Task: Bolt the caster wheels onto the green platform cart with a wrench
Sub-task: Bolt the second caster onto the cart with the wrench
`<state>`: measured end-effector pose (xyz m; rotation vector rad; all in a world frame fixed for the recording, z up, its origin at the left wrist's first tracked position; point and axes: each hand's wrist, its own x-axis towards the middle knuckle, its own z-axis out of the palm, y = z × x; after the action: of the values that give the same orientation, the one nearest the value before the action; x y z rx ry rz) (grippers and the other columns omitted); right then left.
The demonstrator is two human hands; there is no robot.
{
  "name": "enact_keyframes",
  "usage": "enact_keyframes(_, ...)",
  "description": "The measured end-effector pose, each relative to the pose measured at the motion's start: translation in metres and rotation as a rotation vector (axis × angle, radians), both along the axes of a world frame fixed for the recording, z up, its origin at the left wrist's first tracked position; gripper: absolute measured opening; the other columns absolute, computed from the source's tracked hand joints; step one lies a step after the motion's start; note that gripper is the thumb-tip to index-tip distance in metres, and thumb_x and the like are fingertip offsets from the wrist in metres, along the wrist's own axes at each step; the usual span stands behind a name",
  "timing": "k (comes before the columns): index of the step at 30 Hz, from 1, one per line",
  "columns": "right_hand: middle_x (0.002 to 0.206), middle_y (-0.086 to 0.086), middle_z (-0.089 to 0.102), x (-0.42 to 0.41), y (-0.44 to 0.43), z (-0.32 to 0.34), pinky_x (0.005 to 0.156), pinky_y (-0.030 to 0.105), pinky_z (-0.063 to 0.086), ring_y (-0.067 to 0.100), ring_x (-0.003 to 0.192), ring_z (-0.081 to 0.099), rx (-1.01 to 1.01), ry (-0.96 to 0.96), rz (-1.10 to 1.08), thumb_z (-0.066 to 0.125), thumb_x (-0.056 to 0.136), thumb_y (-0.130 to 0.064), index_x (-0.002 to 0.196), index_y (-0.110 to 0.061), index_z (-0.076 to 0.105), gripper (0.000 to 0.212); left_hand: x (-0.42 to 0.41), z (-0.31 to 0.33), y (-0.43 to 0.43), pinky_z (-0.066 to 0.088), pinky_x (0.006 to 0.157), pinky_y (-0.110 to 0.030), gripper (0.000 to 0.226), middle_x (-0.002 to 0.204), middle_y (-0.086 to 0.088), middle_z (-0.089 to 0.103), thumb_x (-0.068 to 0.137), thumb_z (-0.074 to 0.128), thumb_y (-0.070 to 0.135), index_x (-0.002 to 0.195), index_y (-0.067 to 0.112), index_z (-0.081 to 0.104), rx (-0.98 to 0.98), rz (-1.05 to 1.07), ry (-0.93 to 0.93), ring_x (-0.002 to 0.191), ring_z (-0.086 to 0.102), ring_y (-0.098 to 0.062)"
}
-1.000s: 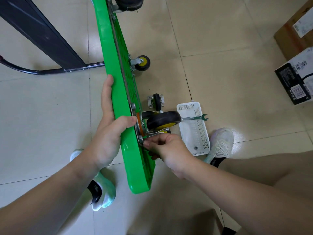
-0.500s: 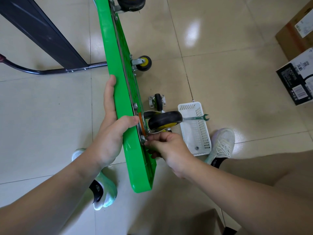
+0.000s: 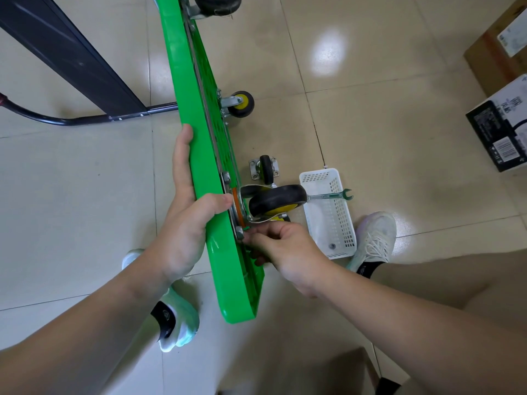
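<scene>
The green platform cart (image 3: 199,132) stands on its edge on the tiled floor. My left hand (image 3: 185,220) grips its top edge, thumb over the rim. A black caster with a yellow hub (image 3: 278,199) sits against the cart's underside on a metal plate. My right hand (image 3: 281,246) pinches a small fastener (image 3: 240,233) at the plate's near corner. A silver wrench (image 3: 332,196) lies across the white basket, untouched. A loose caster (image 3: 265,169) stands on the floor. Two other casters (image 3: 241,104) are on the cart farther away.
A white plastic basket (image 3: 342,223) with a small part inside sits on the floor by my right shoe (image 3: 373,240). My left shoe (image 3: 176,320) is beside the cart. The cart's dark handle bar (image 3: 85,119) lies at left. Cardboard boxes (image 3: 502,109) stand at right.
My right hand's fingers have shifted slightly at the plate's near corner, still on the fastener. My left hand and the cart have stayed put.
</scene>
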<state>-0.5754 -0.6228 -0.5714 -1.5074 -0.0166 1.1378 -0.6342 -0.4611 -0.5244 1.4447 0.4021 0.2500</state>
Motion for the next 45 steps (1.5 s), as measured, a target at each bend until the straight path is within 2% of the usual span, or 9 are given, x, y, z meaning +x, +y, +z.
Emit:
enact_keyframes(6,0.086,-0.002,0.076,-0.001,0.000,0.000,0.072,0.029,0.051,0.009,0.078,0.067,-0.008,-0.033,0.005,0.073,0.089,-0.023,0.087,-0.023,0.077,0.004,0.000,-0.001,-0.001,0.036,0.115,-0.068,0.094,0.161,0.008,0.041,0.073,0.063,0.019,0.149,0.062,0.027,-0.021,0.001,-0.014,0.141,0.047,-0.033)
enact_keyframes(11,0.087,-0.004,0.076,-0.003,0.000,0.000,0.073,0.027,0.050,0.007,0.079,0.068,0.003,-0.033,-0.001,0.073,0.089,-0.021,0.087,-0.026,0.077,0.007,0.000,0.000,-0.001,0.050,0.101,-0.055,0.097,0.141,0.017,0.057,0.071,0.064,0.020,0.151,0.060,0.026,-0.031,0.002,-0.002,0.121,0.058,-0.027)
enact_keyframes(15,0.082,-0.005,0.075,-0.003,-0.001,0.000,0.073,0.030,0.048,0.003,0.072,0.065,-0.005,-0.024,0.007,0.073,0.089,-0.027,0.086,-0.023,0.077,0.006,-0.001,0.001,-0.001,0.041,0.111,-0.066,0.096,0.152,0.012,0.050,0.073,0.063,0.019,0.151,0.059,0.025,-0.032,-0.003,-0.014,0.137,0.048,-0.040)
enact_keyframes(19,0.081,-0.001,0.074,-0.004,-0.003,0.000,0.070,0.030,0.050,0.009,0.073,0.065,-0.020,-0.050,0.006,0.071,0.091,-0.024,0.088,-0.021,0.077,0.008,0.000,0.000,-0.001,0.050,0.102,-0.046,0.097,0.146,0.020,0.053,0.072,0.063,0.021,0.152,0.059,0.023,-0.006,-0.010,-0.001,0.126,0.057,-0.019)
enact_keyframes(24,0.086,0.002,0.076,0.001,-0.006,-0.001,0.074,0.032,0.055,0.018,0.082,0.068,-0.061,-0.047,0.002,0.068,0.092,-0.019,0.089,-0.020,0.078,0.010,0.001,0.001,-0.002,0.050,0.099,-0.038,0.095,0.159,0.012,0.043,0.071,0.065,0.025,0.147,0.066,0.026,-0.012,-0.005,-0.016,0.134,0.054,-0.022)
enact_keyframes(32,0.092,0.010,0.077,0.000,0.002,0.002,0.074,0.033,0.054,0.020,0.080,0.069,-0.017,0.067,-0.044,0.075,0.088,-0.019,0.090,-0.016,0.077,0.005,0.000,0.001,-0.002,0.037,0.116,-0.061,0.092,0.164,0.006,0.036,0.073,0.065,0.023,0.142,0.072,0.030,-0.010,-0.003,-0.023,0.143,0.046,-0.030)
enact_keyframes(37,0.090,0.006,0.076,0.001,0.001,0.003,0.074,0.027,0.053,0.016,0.081,0.068,-0.038,0.042,-0.036,0.075,0.086,-0.010,0.092,-0.016,0.075,0.008,0.001,0.002,-0.002,0.044,0.109,-0.052,0.093,0.162,0.008,0.039,0.073,0.064,0.023,0.144,0.070,0.029,-0.003,-0.008,-0.021,0.140,0.049,-0.028)
enact_keyframes(41,0.095,0.017,0.074,-0.004,-0.013,0.023,0.077,0.031,0.057,0.019,0.079,0.067,-0.070,0.056,-0.069,0.074,0.086,-0.005,0.100,-0.011,0.072,0.015,0.000,0.003,-0.002,0.047,0.103,-0.044,0.095,0.160,0.009,0.042,0.072,0.065,0.025,0.146,0.069,0.026,-0.009,-0.018,-0.019,0.136,0.053,-0.025)
enact_keyframes(45,0.079,0.010,0.074,0.015,-0.029,0.082,0.065,0.024,0.053,0.016,0.066,0.066,-0.006,-0.005,-0.064,0.077,0.082,-0.005,0.094,-0.013,0.076,0.014,-0.002,0.005,-0.001,0.053,0.093,-0.028,0.097,0.154,0.017,0.047,0.071,0.067,0.029,0.146,0.070,0.022,0.001,-0.037,-0.012,0.126,0.059,-0.015)
